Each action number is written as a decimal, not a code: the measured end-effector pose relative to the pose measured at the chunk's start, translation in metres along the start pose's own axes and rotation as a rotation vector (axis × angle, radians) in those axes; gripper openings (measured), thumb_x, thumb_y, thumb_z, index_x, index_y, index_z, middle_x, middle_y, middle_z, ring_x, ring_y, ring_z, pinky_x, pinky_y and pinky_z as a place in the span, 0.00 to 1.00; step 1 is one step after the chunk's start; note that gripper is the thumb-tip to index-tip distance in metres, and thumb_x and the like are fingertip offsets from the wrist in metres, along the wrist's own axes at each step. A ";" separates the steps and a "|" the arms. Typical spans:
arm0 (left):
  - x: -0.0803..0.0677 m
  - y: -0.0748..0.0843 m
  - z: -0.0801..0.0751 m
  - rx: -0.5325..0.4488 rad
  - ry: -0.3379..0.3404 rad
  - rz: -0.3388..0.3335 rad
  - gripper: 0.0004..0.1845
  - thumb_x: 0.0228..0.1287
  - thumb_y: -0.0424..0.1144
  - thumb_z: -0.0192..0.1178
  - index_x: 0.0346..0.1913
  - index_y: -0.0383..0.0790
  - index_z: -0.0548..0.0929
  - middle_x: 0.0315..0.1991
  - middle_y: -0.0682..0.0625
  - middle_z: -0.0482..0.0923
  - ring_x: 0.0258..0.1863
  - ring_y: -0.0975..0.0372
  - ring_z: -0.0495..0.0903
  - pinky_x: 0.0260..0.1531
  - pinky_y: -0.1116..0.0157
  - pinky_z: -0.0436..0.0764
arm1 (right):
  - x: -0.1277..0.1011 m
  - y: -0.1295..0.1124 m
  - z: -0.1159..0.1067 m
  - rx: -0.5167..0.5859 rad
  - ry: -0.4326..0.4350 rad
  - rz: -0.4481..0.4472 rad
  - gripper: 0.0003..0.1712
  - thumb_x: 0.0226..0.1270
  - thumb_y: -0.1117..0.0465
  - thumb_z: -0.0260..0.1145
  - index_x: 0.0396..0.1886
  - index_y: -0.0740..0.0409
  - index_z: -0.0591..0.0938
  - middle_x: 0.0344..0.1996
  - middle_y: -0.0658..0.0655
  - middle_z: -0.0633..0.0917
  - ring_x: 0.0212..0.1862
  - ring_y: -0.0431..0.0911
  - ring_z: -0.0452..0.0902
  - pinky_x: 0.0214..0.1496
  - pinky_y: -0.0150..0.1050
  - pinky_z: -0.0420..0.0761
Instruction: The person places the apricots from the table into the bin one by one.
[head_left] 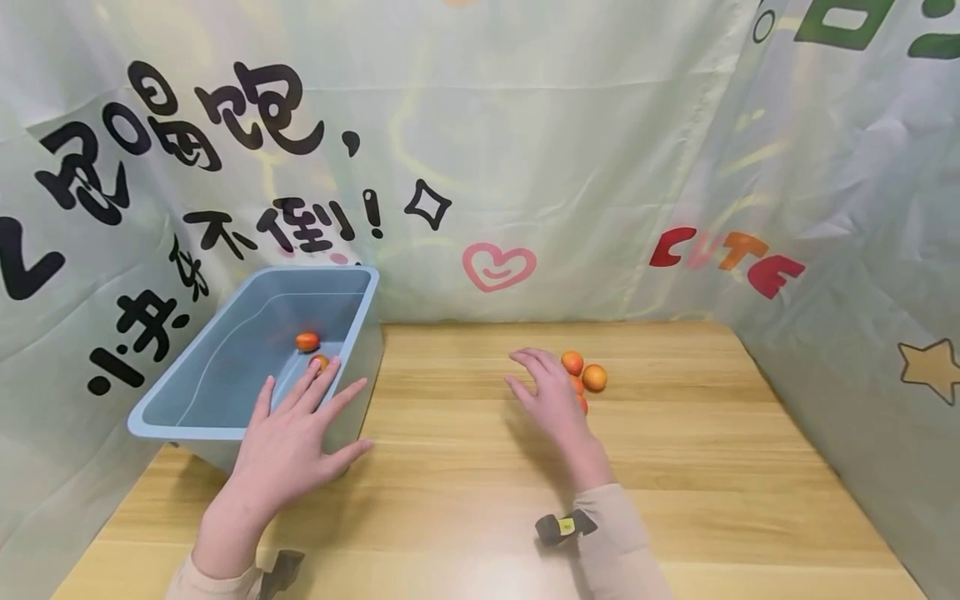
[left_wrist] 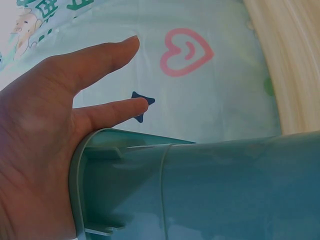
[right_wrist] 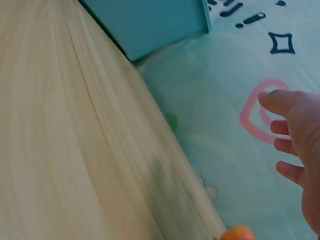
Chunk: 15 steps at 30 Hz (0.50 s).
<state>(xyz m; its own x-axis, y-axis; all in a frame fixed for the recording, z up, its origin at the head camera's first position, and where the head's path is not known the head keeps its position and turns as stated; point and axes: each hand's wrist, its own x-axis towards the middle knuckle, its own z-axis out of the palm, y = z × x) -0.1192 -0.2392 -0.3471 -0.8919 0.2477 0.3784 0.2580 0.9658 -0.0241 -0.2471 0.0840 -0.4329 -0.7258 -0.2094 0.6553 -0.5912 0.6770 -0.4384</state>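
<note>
My left hand (head_left: 288, 442) lies with spread fingers over the near right corner of a blue plastic bin (head_left: 195, 432). In the left wrist view that hand (left_wrist: 35, 150) is right at the rim of the bin (left_wrist: 240, 185), thumb stretched out. Inside the bin are a small red-orange fruit (head_left: 307, 342) and another orange fruit (head_left: 321, 361), partly covered by the fingertips. My right hand (head_left: 555, 400), fingers loosely bent and holding nothing, hovers left of a cluster of several small orange fruits, including an orange fruit (head_left: 595, 377) and a redder one (head_left: 572, 362); the hand partly hides others.
The wooden table (head_left: 465, 467) carries the bin on its left side. A pale printed cloth (head_left: 600, 167) hangs behind the table and along both sides. Each wrist wears a dark strap, such as the right wrist strap (head_left: 552, 530).
</note>
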 end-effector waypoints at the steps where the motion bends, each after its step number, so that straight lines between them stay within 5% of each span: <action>1: 0.000 0.000 0.000 0.000 0.001 0.001 0.39 0.51 0.66 0.66 0.68 0.59 0.72 0.74 0.45 0.63 0.74 0.50 0.61 0.67 0.33 0.51 | -0.001 0.002 -0.002 -0.005 0.006 -0.002 0.20 0.59 0.59 0.73 0.51 0.57 0.84 0.50 0.57 0.85 0.56 0.53 0.79 0.62 0.47 0.77; 6: 0.001 0.001 0.000 -0.003 -0.007 0.001 0.39 0.52 0.66 0.65 0.68 0.60 0.72 0.74 0.45 0.62 0.74 0.50 0.60 0.66 0.33 0.51 | -0.004 0.012 -0.011 -0.042 0.005 0.020 0.19 0.58 0.58 0.74 0.50 0.56 0.84 0.49 0.57 0.85 0.55 0.53 0.79 0.60 0.48 0.78; 15: 0.001 0.000 -0.001 -0.011 -0.017 -0.003 0.39 0.53 0.66 0.64 0.68 0.60 0.71 0.74 0.45 0.62 0.74 0.50 0.60 0.66 0.32 0.51 | -0.013 0.032 -0.022 -0.048 -0.130 0.119 0.22 0.59 0.53 0.73 0.52 0.55 0.83 0.51 0.59 0.84 0.56 0.55 0.78 0.62 0.52 0.76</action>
<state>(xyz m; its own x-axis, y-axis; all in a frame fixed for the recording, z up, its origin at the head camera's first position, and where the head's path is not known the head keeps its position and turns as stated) -0.1200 -0.2389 -0.3461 -0.8989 0.2464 0.3625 0.2593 0.9657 -0.0133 -0.2487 0.1236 -0.4424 -0.8309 -0.2131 0.5140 -0.4829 0.7350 -0.4759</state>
